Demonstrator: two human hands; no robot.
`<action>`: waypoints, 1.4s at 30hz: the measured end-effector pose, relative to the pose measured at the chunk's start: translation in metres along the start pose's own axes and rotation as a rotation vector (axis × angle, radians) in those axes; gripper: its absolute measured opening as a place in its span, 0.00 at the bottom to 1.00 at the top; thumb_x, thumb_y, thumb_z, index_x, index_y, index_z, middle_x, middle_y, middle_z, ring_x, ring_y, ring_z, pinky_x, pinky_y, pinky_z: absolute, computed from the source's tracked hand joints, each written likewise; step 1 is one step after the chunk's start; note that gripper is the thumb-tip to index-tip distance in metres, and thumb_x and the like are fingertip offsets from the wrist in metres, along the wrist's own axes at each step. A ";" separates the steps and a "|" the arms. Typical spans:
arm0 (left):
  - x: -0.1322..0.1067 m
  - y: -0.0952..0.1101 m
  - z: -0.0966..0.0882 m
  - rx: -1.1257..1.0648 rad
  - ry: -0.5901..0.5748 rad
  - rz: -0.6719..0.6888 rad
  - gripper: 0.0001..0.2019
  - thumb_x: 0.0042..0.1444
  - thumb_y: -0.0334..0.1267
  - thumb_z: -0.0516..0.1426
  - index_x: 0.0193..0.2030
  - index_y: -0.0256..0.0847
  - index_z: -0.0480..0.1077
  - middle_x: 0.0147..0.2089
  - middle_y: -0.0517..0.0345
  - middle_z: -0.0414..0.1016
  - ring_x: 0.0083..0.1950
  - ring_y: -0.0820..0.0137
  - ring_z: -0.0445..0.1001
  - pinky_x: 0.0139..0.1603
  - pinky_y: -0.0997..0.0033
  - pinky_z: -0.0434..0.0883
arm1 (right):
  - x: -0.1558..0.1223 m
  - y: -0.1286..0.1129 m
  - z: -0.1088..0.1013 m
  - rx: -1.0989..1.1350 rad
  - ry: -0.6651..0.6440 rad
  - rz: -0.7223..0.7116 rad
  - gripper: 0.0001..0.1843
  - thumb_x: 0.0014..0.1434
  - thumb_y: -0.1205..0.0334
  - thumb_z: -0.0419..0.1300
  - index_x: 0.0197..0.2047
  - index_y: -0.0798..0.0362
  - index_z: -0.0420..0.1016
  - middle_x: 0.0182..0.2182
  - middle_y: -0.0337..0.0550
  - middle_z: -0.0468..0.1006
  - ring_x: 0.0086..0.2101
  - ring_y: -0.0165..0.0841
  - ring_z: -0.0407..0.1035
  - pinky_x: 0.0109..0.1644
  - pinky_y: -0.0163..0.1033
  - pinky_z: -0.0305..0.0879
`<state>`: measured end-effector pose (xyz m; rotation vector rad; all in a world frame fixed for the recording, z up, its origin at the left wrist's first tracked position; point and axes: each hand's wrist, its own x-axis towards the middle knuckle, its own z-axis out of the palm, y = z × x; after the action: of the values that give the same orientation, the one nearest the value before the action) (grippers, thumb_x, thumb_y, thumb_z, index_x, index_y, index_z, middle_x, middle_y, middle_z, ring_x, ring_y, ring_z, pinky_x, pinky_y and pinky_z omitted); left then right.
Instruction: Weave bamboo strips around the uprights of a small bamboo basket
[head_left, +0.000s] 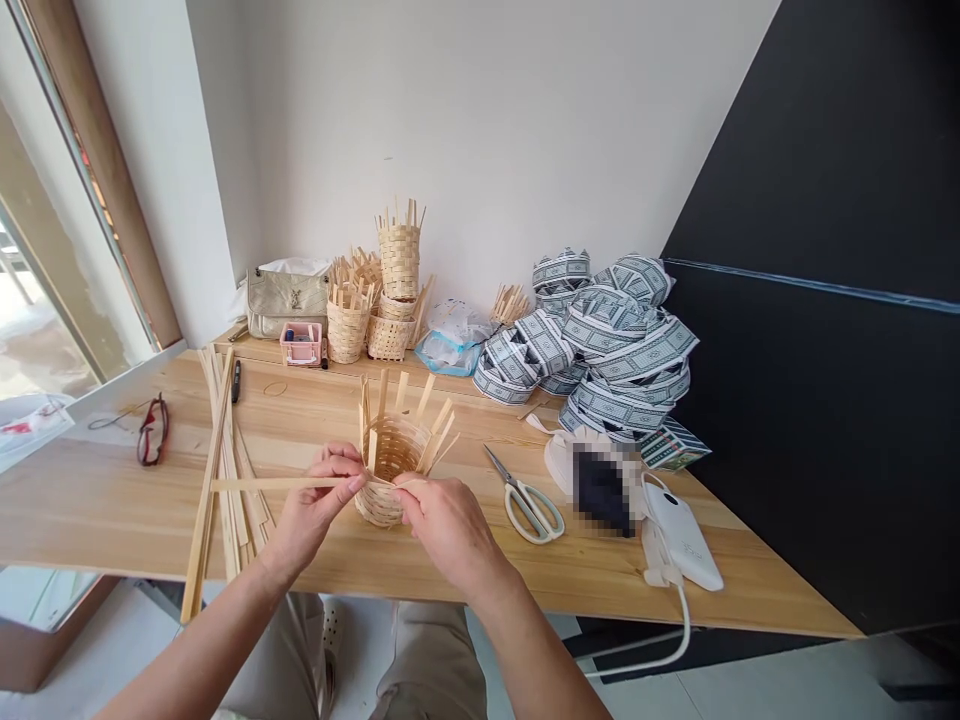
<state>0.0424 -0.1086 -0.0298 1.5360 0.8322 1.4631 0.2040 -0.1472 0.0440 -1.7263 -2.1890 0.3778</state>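
Note:
A small woven basket [380,507] stands on the wooden table in front of me, its upright bamboo stakes sticking out above the rim. My left hand [326,495] pinches a long flat bamboo strip [259,484] at the basket's left side; the strip's free end stretches out to the left. On the near right side of the rim, my right hand [448,515] is closed, thumb and fingers pressed on the basket's edge where the strip runs. The fingertips partly cover the spot where strip and rim meet.
Loose bamboo strips [225,470] lie at left, near glasses [153,430] and a black marker [236,382]. Scissors [525,505] and a white power bank [684,535] lie at right. Behind are finished baskets [399,260], a handbag [281,303], a pink box [302,345] and patterned ribbon rolls [615,340].

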 end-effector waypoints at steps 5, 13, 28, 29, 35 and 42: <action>0.001 -0.008 -0.006 -0.051 -0.097 -0.039 0.07 0.54 0.41 0.58 0.36 0.44 0.76 0.60 0.53 0.63 0.65 0.58 0.52 0.62 0.56 0.57 | 0.000 0.004 -0.001 -0.053 0.031 -0.086 0.11 0.60 0.68 0.53 0.33 0.49 0.77 0.19 0.36 0.76 0.22 0.30 0.69 0.26 0.31 0.57; 0.004 -0.009 -0.006 0.069 -0.103 0.046 0.10 0.58 0.39 0.54 0.43 0.50 0.75 0.58 0.58 0.68 0.66 0.62 0.54 0.64 0.56 0.57 | -0.007 0.039 0.038 0.280 0.491 -0.419 0.21 0.60 0.70 0.48 0.56 0.49 0.64 0.36 0.42 0.79 0.31 0.31 0.73 0.34 0.33 0.66; 0.006 0.001 0.011 0.189 -0.210 0.157 0.13 0.60 0.40 0.51 0.49 0.54 0.72 0.60 0.57 0.60 0.61 0.62 0.59 0.61 0.58 0.61 | 0.007 0.037 0.042 1.377 0.429 0.075 0.24 0.53 0.51 0.59 0.52 0.48 0.65 0.49 0.42 0.74 0.51 0.39 0.66 0.55 0.44 0.59; 0.006 0.001 0.012 0.199 -0.224 0.165 0.13 0.60 0.41 0.51 0.49 0.54 0.72 0.60 0.57 0.59 0.60 0.62 0.60 0.61 0.58 0.61 | 0.008 0.039 0.042 1.377 0.407 0.078 0.25 0.53 0.51 0.60 0.52 0.48 0.65 0.49 0.42 0.73 0.51 0.39 0.65 0.56 0.44 0.59; 0.011 0.002 0.015 0.252 -0.222 0.229 0.12 0.59 0.41 0.52 0.44 0.51 0.74 0.57 0.55 0.58 0.64 0.59 0.53 0.65 0.52 0.50 | 0.006 0.050 0.033 1.394 0.268 0.005 0.25 0.53 0.53 0.61 0.53 0.49 0.66 0.51 0.43 0.73 0.52 0.39 0.65 0.57 0.45 0.58; 0.017 0.006 0.020 0.101 -0.279 0.240 0.13 0.61 0.38 0.50 0.45 0.48 0.74 0.65 0.56 0.52 0.68 0.57 0.43 0.65 0.55 0.53 | 0.007 0.057 0.042 1.321 0.270 -0.066 0.27 0.55 0.51 0.59 0.56 0.48 0.62 0.53 0.45 0.70 0.53 0.38 0.64 0.58 0.44 0.59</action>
<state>0.0634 -0.0988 -0.0162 1.9175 0.5780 1.3450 0.2359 -0.1276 -0.0162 -0.8490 -1.1983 1.1415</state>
